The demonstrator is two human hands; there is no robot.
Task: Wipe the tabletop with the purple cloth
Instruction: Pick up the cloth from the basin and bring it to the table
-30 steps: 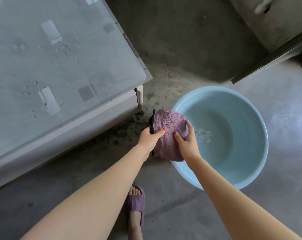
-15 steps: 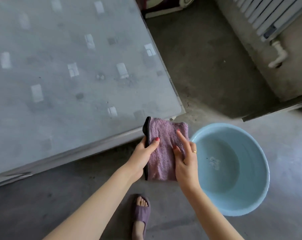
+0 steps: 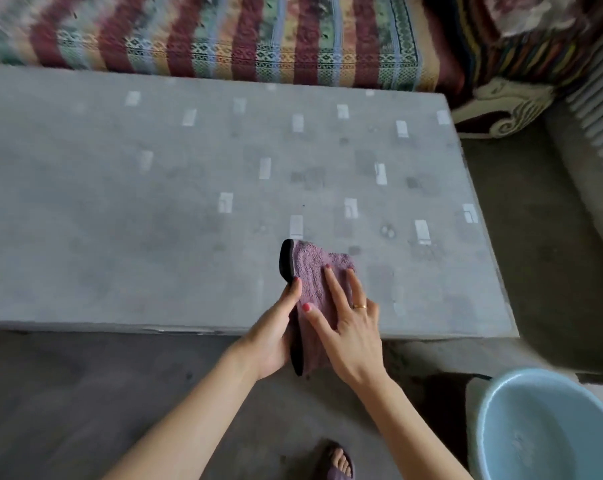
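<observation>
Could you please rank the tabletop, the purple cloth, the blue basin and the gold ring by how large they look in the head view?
1. tabletop
2. blue basin, though the frame cuts it off
3. purple cloth, partly covered by both hands
4. gold ring

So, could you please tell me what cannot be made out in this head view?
- Whether the purple cloth touches the tabletop yet: one overhead view only.
- Left hand fingers: behind the cloth.
- Blue basin: cut off by the frame corner.
- Striped sofa cover: motion-blurred.
</observation>
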